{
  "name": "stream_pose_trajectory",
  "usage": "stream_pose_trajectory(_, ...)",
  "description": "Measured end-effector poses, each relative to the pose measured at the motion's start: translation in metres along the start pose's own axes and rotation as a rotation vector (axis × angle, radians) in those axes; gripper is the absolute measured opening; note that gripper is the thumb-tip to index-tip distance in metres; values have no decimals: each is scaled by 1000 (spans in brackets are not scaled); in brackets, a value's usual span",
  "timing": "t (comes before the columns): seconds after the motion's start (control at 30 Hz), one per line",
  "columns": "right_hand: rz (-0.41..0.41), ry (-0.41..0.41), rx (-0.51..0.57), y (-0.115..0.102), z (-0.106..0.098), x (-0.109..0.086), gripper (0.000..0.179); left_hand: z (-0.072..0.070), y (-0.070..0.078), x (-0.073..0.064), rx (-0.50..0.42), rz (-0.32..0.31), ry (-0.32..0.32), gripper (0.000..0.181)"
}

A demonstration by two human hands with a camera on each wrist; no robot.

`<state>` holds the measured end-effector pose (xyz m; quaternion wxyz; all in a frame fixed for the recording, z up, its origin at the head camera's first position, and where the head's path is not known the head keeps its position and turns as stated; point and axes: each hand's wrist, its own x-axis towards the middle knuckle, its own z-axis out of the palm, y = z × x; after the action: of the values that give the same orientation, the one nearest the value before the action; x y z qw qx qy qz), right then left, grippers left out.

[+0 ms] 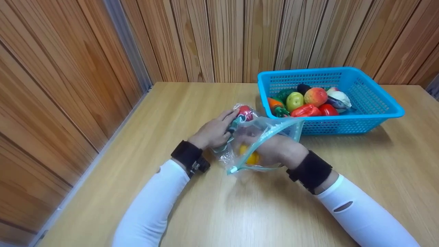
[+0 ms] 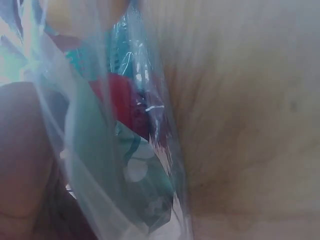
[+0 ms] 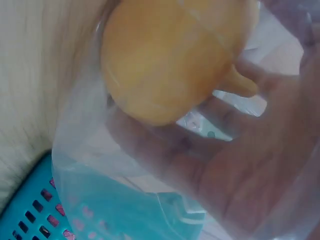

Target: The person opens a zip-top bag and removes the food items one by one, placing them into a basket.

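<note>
A clear zip bag point(image 1: 297, 129) with a pale teal zip strip lies on the table, its mouth facing right. My right hand point(image 1: 276, 147) reaches through the mouth; inside, its fingers curl round a yellow fruit point(image 3: 165, 60) with a stubby stem. Seen from the head, that fruit shows through the plastic. From the left, my left hand point(image 1: 214, 132) rests on the bag's far side with extended fingers, fingertips beside a red item point(image 1: 245, 112) under clear plastic. The left wrist view shows this red item point(image 2: 117, 102) behind the bag's folds.
Behind the bag to the right stands a blue perforated basket point(image 1: 370, 118). It holds several fruits and vegetables, including a peach point(image 1: 315, 96), a green apple point(image 1: 295, 101) and a red pepper point(image 1: 306, 110). Wooden panelling borders the table point(image 1: 212, 212) at the back and left.
</note>
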<state>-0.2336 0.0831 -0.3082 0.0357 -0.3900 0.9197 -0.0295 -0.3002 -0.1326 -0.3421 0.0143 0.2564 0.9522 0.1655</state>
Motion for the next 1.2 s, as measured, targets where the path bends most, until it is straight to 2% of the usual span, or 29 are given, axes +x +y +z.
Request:
stream_pose_trajectory(0.13,-8,-31,-65,-1,1,-1,84,0,-1,0,17,11,4,75)
stream_pose_trajectory(0.23,-13,-8,-75,-2,-2,-2,79,0,0,0,35,5,-8,76)
stream_pose_trajectory(0.43,-3,109,-38,-1,-16,-7,73,-1,2,2,18,-32,-54,83)
stream_pose_trajectory(0.67,-60,246,36,-2,-30,-18,76,1,5,4,-36,-22,-34,80)
stream_pose_trajectory(0.8,-67,334,21,-4,-45,-30,75,3,6,4,-11,-12,-20,81)
stream_pose_trajectory(0.93,-17,370,1,-7,-70,-52,72,2,8,4,22,-16,-20,83)
stream_pose_trajectory(1.0,-38,385,29,-7,-82,-66,73,1,8,4,17,-17,-11,83)
stream_pose_trajectory(1.07,-102,424,76,-6,-93,-79,77,1,7,4,3,-12,5,82)
stream_pose_trajectory(1.13,-197,497,104,-3,-102,-90,79,1,5,4,-6,-8,22,81)
stream_pose_trajectory(1.2,-289,606,112,3,-108,-96,79,0,3,3,-21,-17,21,83)
